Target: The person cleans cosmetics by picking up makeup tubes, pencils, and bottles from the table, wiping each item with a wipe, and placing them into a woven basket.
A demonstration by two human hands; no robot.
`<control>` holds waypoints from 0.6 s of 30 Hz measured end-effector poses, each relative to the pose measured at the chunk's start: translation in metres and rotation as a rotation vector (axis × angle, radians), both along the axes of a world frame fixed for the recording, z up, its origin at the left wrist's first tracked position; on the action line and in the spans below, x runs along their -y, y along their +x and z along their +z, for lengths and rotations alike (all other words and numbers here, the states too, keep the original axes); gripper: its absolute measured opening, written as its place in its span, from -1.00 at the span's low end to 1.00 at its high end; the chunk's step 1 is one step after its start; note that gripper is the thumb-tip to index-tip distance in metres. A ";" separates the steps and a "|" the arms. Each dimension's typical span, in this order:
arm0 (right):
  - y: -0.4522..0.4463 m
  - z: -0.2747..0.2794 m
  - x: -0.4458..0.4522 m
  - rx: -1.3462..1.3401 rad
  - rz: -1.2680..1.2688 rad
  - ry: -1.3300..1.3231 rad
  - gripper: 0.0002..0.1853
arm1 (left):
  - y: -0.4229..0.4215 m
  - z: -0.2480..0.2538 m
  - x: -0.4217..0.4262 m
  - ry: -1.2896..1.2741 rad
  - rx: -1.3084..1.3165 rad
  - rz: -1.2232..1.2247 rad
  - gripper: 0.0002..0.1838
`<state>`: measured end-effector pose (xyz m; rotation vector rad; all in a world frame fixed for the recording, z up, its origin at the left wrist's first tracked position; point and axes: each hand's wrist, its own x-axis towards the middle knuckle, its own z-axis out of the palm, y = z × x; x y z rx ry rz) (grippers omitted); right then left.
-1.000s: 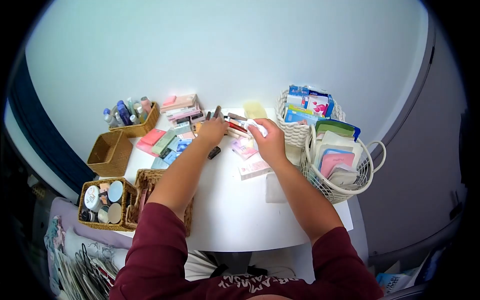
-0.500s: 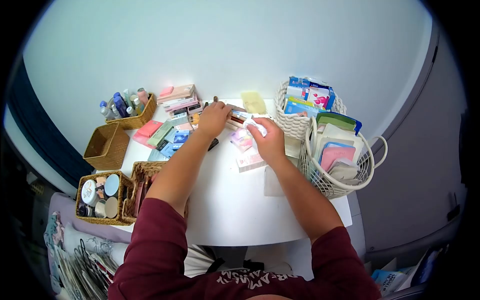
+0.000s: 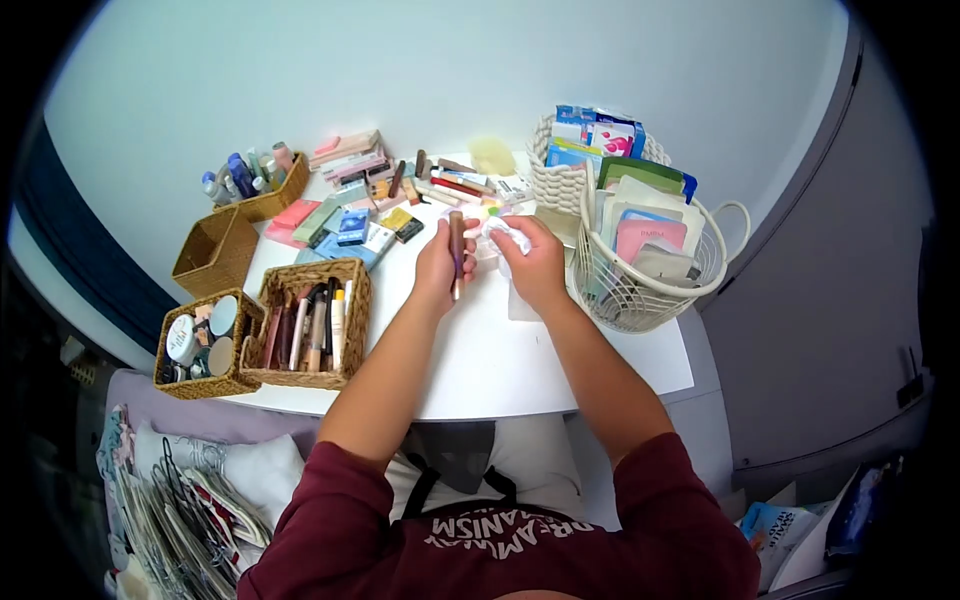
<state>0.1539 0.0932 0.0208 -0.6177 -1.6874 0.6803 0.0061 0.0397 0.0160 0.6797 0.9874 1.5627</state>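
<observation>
Two bare hands meet over a white worktop (image 3: 470, 370). The left hand (image 3: 437, 262) is closed round a slim brown tube (image 3: 457, 250), upright in view, its pale end toward the person. The right hand (image 3: 536, 262) pinches a crumpled white tissue (image 3: 507, 236) just beside the tube; whether the two touch is unclear. Beyond the hands lie loose pens (image 3: 458, 184) and a pale yellow pouch (image 3: 492, 156). To their left are small boxes (image 3: 353, 227), some blue, green or pink, and a wicker basket (image 3: 355, 310) holding upright tubes and pens. Beside that basket, a smaller one (image 3: 250, 372) holds round jars (image 3: 182, 340). On the right stand a woven white basket (image 3: 558, 184) of blue packets and a white wire basket (image 3: 640, 318) of flat packs, one pink.
</observation>
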 end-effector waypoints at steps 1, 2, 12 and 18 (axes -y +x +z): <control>0.002 -0.003 0.001 0.025 0.002 0.011 -0.79 | 0.001 -0.007 0.006 -0.005 0.043 0.004 -0.47; 0.002 -0.007 0.003 0.050 0.010 0.018 -0.80 | 0.001 -0.012 0.008 -0.010 0.040 -0.019 -0.48; -0.004 -0.005 0.009 0.148 0.111 0.248 -0.78 | 0.012 -0.011 0.025 -0.017 -0.083 -0.058 -0.60; -0.007 -0.009 0.022 0.301 0.275 0.314 -0.76 | 0.000 -0.002 0.030 0.095 0.050 0.135 -0.52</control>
